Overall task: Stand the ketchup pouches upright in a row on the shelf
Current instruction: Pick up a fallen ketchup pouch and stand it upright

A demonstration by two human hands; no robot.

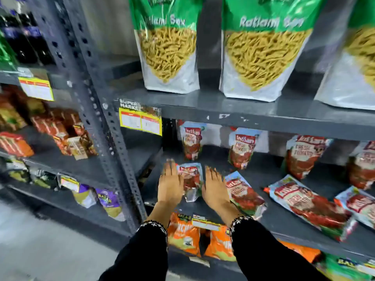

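A red and blue ketchup pouch (190, 179) sits at the front left of the grey middle shelf (284, 224), its silver base toward me. My left hand (170, 185) presses flat on its left side and my right hand (215, 187) on its right side, fingers straight, holding it between them. Along the back of the shelf several pouches stand upright in a row, among them ones at left (191, 140), middle (242, 147) and right (304, 157). Three more pouches lie flat near the front: one (243, 191) beside my right hand, another (308, 205) farther right, and a third (359, 205) at the frame edge.
Large green-topped snack bags (168, 47) stand on the shelf above, whose front lip hangs low over the pouches. A yellow price tag (141, 122) and a perforated steel post (113, 138) bound the left side. Orange snack bags (182, 234) fill the shelf below.
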